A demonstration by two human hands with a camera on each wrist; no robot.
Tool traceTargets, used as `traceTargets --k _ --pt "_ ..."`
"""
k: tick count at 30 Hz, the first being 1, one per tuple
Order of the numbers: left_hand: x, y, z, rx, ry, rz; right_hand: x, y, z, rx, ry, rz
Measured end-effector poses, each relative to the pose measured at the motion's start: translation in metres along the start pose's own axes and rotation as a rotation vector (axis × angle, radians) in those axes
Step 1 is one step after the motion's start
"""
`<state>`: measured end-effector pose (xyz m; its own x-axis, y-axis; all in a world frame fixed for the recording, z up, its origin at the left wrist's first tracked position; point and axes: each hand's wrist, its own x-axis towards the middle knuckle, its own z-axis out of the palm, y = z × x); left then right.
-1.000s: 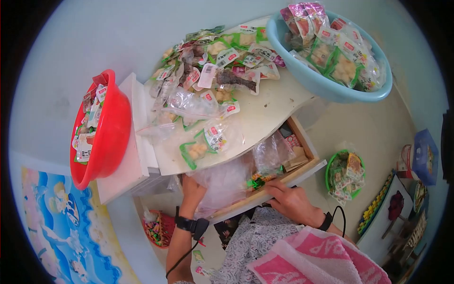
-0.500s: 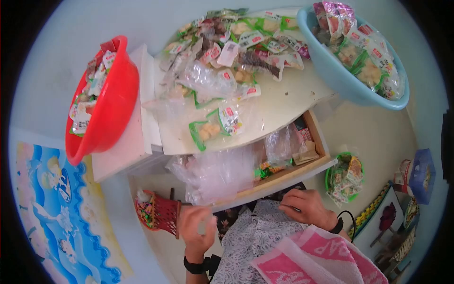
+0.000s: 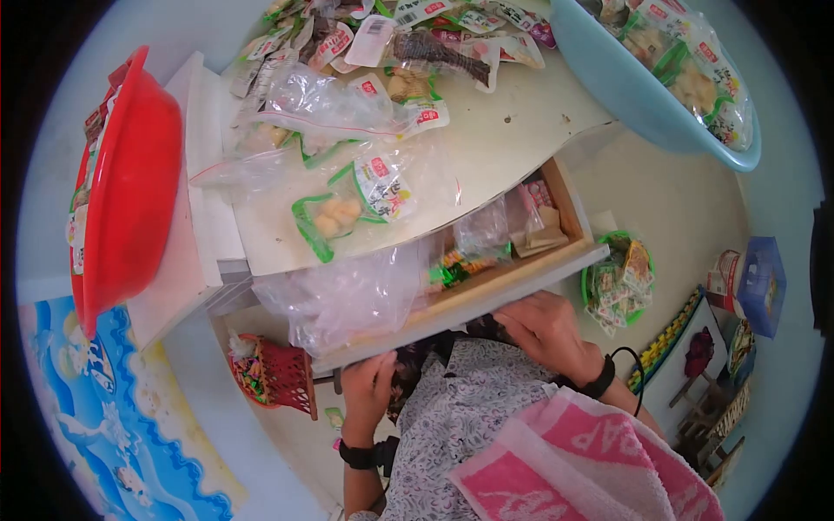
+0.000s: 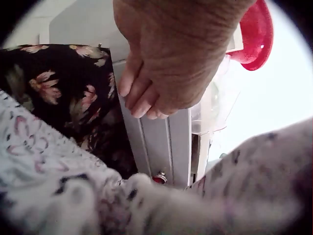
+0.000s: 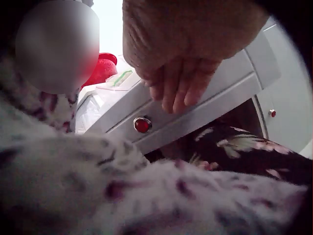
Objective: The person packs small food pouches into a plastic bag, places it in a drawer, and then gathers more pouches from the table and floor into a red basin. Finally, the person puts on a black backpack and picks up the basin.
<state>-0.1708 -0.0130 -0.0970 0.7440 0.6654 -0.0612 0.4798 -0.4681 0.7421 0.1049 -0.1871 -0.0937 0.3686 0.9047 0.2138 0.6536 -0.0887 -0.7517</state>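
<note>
A pulled-out drawer (image 3: 452, 306) holds clear plastic bags (image 3: 360, 295), a green packet and brown paper. My left hand (image 3: 367, 395) touches the outside of its front near the left end; in the left wrist view that hand (image 4: 171, 58) lies against the grey front (image 4: 178, 137), fingers relaxed. My right hand (image 3: 547, 334) is against the front's right part; in the right wrist view the hand (image 5: 183, 54) rests its straight fingers on the front (image 5: 215, 105), near a red knob (image 5: 142, 125). Neither hand grips anything.
Snack packets (image 3: 443, 56) pile on the white tabletop (image 3: 512, 156). A red basin (image 3: 139, 191) stands left, a blue basin (image 3: 643, 95) at back right. On the floor are a green basket (image 3: 617, 282) and a red woven basket (image 3: 287, 378). A pink towel (image 3: 582, 460) hangs over the lap.
My left hand has come out of the drawer, past its front, and now touches the front from outside. My right hand left the drawer's edge and is back against the front.
</note>
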Motion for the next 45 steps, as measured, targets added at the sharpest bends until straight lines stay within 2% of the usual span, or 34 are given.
traceTargets --k 3,6,7,10,14,17,19,20,22,23,24,25,27,29,32,42,45 --pt "0.035 0.007 -0.003 0.04 0.072 0.118 0.028 0.002 0.007 0.081 0.148 -0.002" --pt "0.061 0.013 -0.006 -0.031 0.119 0.066 0.059 0.007 0.011 0.14 0.22 -0.004" --pt "0.07 0.006 -0.005 -0.051 0.147 0.05 0.069 0.008 0.014 0.104 0.252 -0.053" --pt "0.093 0.01 -0.012 -0.09 0.187 -0.026 0.087 0.015 0.024 0.09 0.237 0.003" --pt "0.097 0.005 -0.001 -0.198 0.23 -0.097 0.096 0.026 0.034 0.109 0.273 -0.036" --pt "0.086 -0.033 0.022 -0.071 0.205 -0.025 0.083 0.023 0.023 0.09 0.177 0.072" --pt "0.075 -0.048 0.043 0.196 0.279 0.187 0.065 0.045 0.028 -0.036 0.215 -0.03" --pt "0.064 -0.053 0.046 0.364 0.333 0.264 0.054 0.05 0.029 -0.137 0.207 0.021" --pt "0.046 -0.044 0.056 0.358 0.244 0.186 0.021 0.07 0.04 -0.231 0.12 0.13" --pt "0.037 -0.038 0.061 0.412 0.259 0.139 0.004 0.082 0.045 -0.101 0.05 0.218" --pt "0.027 -0.035 0.066 0.459 0.28 0.095 -0.007 0.09 0.049 0.012 0.029 0.231" --pt "0.018 -0.036 0.068 0.443 0.358 0.049 -0.018 0.104 0.049 0.051 0.019 0.199" --pt "-0.001 -0.04 0.074 0.358 0.444 -0.081 -0.022 0.092 0.04 0.116 0.008 0.176" --pt "-0.011 -0.046 0.081 0.212 0.461 -0.234 -0.027 0.104 0.043 -0.022 0.009 0.142" --pt "-0.013 -0.049 0.076 0.2 0.384 -0.234 -0.02 0.103 0.047 -0.082 -0.017 0.208" --pt "-0.013 -0.063 0.074 0.079 0.472 -0.108 -0.02 0.086 0.036 -0.361 -0.043 0.037" --pt "-0.013 -0.064 0.073 0.034 0.457 -0.105 -0.024 0.071 0.038 -0.222 -0.056 0.15"
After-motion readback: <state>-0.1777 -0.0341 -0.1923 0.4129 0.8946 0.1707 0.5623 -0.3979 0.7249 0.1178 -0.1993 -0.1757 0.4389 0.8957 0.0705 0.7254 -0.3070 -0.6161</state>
